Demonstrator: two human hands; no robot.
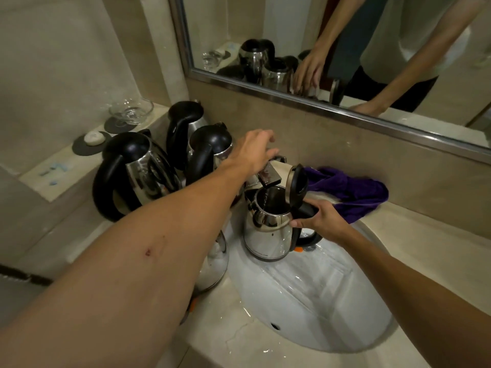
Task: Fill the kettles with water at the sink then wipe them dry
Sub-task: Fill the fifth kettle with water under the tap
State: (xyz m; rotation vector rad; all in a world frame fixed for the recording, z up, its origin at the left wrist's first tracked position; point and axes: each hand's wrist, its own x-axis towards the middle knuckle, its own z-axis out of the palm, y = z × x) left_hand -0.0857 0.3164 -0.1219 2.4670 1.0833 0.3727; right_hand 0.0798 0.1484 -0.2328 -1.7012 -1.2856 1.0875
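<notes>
your left forearm (127, 251) is bare and carries a small reddish scrape. your right forearm (398, 272) is bare too. the mirror (345, 62) shows your pale short-sleeved shirt over dark trousers.

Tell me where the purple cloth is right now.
In the head view, the purple cloth lies bunched on the counter behind the sink, against the back wall, just right of the open kettle and beyond the right hand.

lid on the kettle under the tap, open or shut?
Open. The kettle's black lid stands flipped up behind the mouth, and water runs from the tap into it.
</notes>
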